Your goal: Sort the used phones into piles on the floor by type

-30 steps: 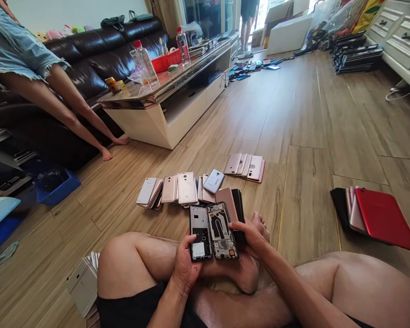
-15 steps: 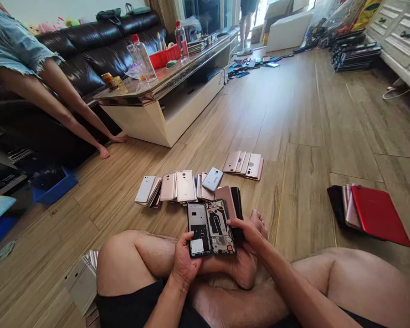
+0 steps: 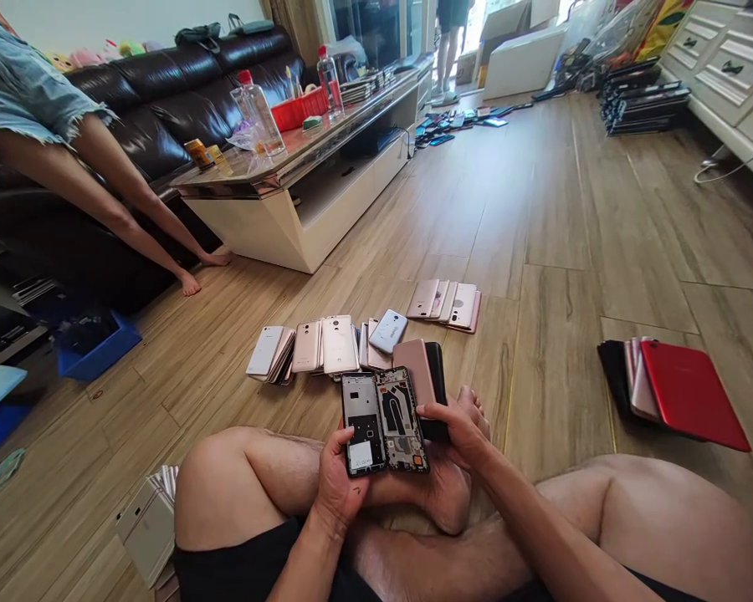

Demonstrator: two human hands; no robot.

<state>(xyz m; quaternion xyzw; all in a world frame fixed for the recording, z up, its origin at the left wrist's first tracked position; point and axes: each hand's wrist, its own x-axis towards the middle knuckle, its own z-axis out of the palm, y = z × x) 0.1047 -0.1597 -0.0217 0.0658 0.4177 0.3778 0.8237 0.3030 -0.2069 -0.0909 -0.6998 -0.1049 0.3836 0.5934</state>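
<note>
I sit cross-legged on the wooden floor. My left hand [image 3: 337, 481] grips the lower edge of an opened phone body [image 3: 362, 424] with its insides showing. Beside it, touching, is a second opened phone frame [image 3: 402, 420]. My right hand [image 3: 458, 433] is closed on that frame together with a fanned stack of phones, a pink one [image 3: 414, 368] and a black one [image 3: 437, 376] showing behind. Just past my hands a row of gold and white phones [image 3: 317, 347] lies on the floor.
Another small pile of pink phones [image 3: 447, 303] lies farther off. A red-topped phone stack [image 3: 678, 389] sits at right, and white phones [image 3: 147, 527] by my left knee. A low coffee table [image 3: 301, 196], dark sofa [image 3: 156, 100], blue bin [image 3: 97, 347] and a person's bare legs [image 3: 119, 209] are at left.
The view shifted slightly; my hands and the phones in them have hardly moved. The person's legs at left stay in place.
</note>
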